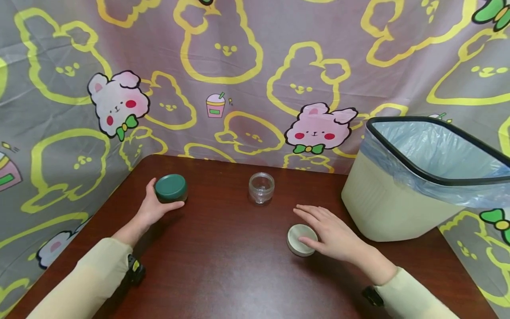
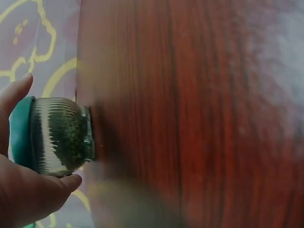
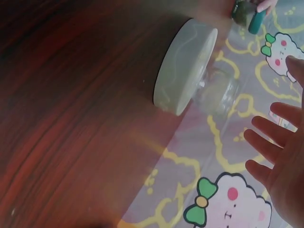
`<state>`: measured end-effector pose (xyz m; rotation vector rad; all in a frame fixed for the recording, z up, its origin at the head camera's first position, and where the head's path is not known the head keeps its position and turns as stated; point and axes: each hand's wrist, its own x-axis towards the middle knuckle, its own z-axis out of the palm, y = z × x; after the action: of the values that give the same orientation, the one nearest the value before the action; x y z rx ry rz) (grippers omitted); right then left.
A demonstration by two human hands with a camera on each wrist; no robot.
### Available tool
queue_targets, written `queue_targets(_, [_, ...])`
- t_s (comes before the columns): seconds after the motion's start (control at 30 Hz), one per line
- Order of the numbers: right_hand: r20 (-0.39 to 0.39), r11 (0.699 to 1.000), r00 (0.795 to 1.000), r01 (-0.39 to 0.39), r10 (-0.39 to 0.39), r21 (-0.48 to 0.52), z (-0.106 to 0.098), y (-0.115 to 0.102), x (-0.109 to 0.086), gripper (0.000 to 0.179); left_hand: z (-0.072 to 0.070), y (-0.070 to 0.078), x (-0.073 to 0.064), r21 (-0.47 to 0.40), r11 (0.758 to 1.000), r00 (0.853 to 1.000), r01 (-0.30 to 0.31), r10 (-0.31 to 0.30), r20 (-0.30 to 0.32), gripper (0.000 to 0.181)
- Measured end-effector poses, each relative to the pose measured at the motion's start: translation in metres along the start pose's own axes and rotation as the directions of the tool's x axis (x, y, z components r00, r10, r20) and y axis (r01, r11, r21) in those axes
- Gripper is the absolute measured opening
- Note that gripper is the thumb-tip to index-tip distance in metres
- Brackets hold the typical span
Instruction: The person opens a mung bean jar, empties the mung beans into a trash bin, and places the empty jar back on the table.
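Observation:
A small glass jar with a dark green lid [image 1: 171, 186] stands at the table's left side. In the left wrist view, dark green bits show inside its ribbed glass [image 2: 66, 130]. My left hand [image 1: 155, 206] is spread about this jar, thumb along the near side and a finger by the lid. A round pale lid [image 1: 301, 240] lies on the table at centre right. Over its right edge hovers my right hand [image 1: 332, 232], fingers extended, thumb above the top; in the right wrist view the fingers are apart from it. An uncovered clear glass jar [image 1: 261, 189] stands between the hands, farther back.
A cream trash bin [image 1: 394, 199] with a black rim and a bluish plastic liner stands on the right, close to my right hand. Behind the brown wooden table [image 1: 223, 257] hangs a patterned cloth [image 1: 247, 53] with rabbits.

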<state>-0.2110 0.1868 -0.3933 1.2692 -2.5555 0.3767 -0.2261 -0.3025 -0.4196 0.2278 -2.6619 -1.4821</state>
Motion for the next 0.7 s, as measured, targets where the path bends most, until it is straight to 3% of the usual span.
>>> queue_targets(0.27, [0.017, 1.0, 1.0, 0.021, -0.021, 0.02, 0.006, -0.005, 0.01, 0.067, 0.0, -0.012, 0.009, -0.056, 0.996, 0.997, 0.072, -0.071, 0.027, 0.116])
queue_targets(0.7, [0.196, 0.998, 0.98, -0.055, 0.046, 0.04, 0.009, -0.019, 0.026, 0.065, 0.003, -0.019, 0.012, -0.027, 0.999, 0.999, 0.039, -0.039, 0.009, 0.105])
